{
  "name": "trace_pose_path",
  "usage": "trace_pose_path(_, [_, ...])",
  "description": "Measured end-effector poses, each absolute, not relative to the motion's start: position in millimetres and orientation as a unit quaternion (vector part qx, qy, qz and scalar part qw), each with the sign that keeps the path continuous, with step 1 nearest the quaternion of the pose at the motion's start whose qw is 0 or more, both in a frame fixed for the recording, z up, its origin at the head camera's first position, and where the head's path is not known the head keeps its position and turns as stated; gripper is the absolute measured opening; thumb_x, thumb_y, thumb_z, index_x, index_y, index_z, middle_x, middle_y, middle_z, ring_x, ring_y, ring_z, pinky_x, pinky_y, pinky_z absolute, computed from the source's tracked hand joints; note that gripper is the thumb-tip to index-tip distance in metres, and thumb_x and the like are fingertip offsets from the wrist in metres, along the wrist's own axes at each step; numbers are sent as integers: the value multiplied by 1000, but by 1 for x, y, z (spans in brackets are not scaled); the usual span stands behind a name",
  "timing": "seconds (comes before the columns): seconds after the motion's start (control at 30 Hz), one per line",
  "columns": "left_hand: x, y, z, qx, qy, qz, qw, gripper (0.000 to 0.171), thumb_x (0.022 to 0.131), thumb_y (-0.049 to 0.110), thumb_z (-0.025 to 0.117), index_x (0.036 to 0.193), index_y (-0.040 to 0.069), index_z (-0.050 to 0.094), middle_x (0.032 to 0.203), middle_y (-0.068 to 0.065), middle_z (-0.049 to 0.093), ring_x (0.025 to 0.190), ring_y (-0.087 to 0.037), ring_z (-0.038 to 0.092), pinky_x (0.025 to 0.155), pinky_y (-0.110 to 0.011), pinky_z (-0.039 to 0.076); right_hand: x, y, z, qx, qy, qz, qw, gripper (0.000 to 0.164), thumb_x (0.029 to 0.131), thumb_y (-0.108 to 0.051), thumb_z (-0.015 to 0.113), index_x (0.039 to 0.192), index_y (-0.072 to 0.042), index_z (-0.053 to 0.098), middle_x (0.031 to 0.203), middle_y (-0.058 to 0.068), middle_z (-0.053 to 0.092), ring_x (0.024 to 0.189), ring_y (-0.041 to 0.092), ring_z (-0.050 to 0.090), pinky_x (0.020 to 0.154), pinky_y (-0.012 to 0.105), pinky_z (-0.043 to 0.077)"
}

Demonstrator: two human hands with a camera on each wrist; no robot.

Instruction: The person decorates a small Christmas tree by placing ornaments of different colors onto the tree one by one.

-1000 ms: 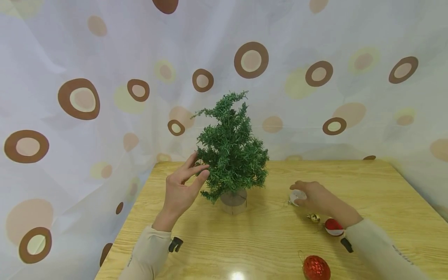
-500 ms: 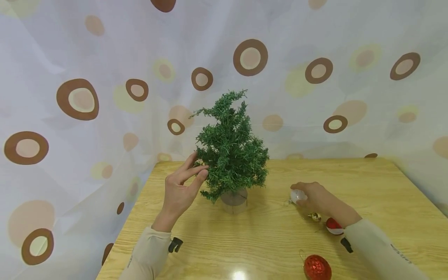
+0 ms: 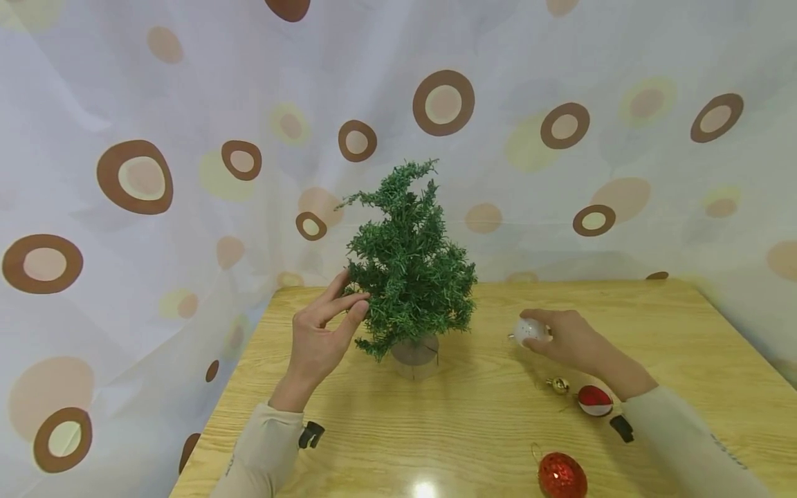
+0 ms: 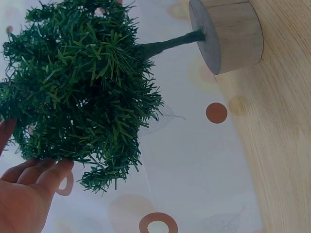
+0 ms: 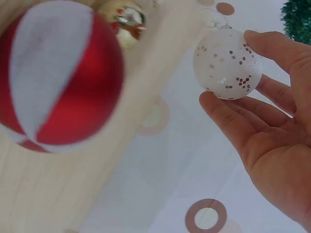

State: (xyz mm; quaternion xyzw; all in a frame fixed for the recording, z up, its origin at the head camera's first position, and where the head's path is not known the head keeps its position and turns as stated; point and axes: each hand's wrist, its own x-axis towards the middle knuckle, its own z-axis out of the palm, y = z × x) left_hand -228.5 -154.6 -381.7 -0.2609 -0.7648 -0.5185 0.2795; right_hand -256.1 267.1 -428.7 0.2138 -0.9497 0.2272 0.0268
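A small artificial Christmas tree (image 3: 407, 277) stands upright on a round wooden base (image 3: 416, 358) in the head view. My left hand (image 3: 320, 342) is at the tree's left side, its fingertips touching the outer branches; in the left wrist view the fingers (image 4: 46, 175) are fairly straight against the green needles. To the right of the tree, my right hand (image 3: 569, 339) pinches a white bauble (image 3: 530, 333) between thumb and fingers. The right wrist view shows this bauble (image 5: 227, 64) speckled with dots, its hanging loop at the top.
Below the right hand a small gold bauble (image 3: 558, 385) and a red-and-white bauble (image 3: 594, 400) lie on the wooden table (image 3: 473, 429). A glittery red bauble (image 3: 562, 476) is close to the front edge. A patterned curtain (image 3: 498, 173) hangs behind.
My right hand has lifted slightly with the white bauble and turned, so more of the bauble shows. The left hand stays at the branches.
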Motion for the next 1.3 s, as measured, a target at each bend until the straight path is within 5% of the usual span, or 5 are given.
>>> trace_pose_path(0.43, [-227, -155, -381, -256, -770, -513, 281, 22, 96, 4, 75, 116, 7, 82, 158, -13, 54, 146, -29, 54, 111, -19, 47, -247, 258, -397, 230, -939, 248, 66, 53, 98, -21, 76, 143, 4, 61, 136, 34, 65, 97, 44, 77, 82, 51, 64])
trace_pose_path(0.77, [-228, -155, -381, -260, -771, -506, 286, 22, 95, 4, 75, 116, 7, 82, 158, -14, 53, 145, -32, 54, 112, -60, 49, -242, 251, -376, 237, -926, 280, 84, 55, 96, -21, 80, 142, 4, 62, 136, 32, 66, 111, 46, 74, 84, 47, 65])
trace_pose_path(1.03, [-229, -155, -380, -261, -773, -505, 280, 21, 96, 7, 75, 116, 8, 83, 159, -13, 53, 146, -31, 53, 112, -60, 49, -237, 247, -361, 212, -920, 322, 67, 61, 95, -30, 81, 145, -1, 62, 146, 27, 62, 115, 42, 73, 85, 41, 65])
trace_pose_path(1.3, [-229, -155, -380, -262, -775, -502, 282, 21, 96, 6, 75, 116, 8, 82, 159, -13, 53, 146, -31, 54, 111, -59, 50, -232, 245, -347, 201, -912, 352, 69, 58, 95, -35, 81, 144, -9, 65, 136, 21, 71, 111, 33, 77, 78, 23, 61])
